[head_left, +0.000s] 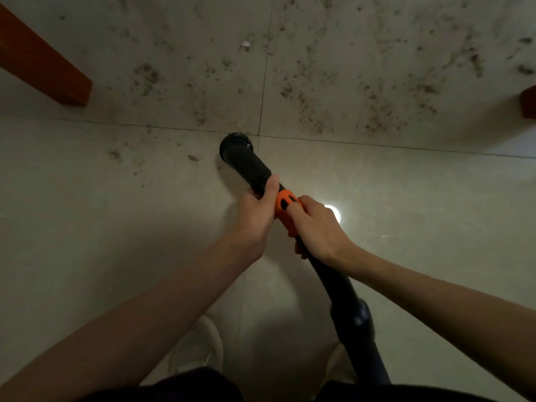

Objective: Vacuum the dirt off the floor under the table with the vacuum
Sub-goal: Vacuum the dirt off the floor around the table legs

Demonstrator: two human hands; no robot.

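Gripping the vacuum (pixel 246 158) tube, left hand (pixel 256 214) wraps the black nozzle, right hand (pixel 316 227) clasps the orange collar. Brush tip sits at the tile joint, at the near edge of the dirt (pixel 362 82). Floor (pixel 87 213) beyond, between the table legs (pixel 43 62), looks mostly uncleaned; task barely started.

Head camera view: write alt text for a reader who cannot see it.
Both hands grip a black vacuum with an orange collar, the left hand ahead of the right hand, its brush tip on a pale tiled floor. Dirt speckles the tiles beyond, between two wooden table legs.
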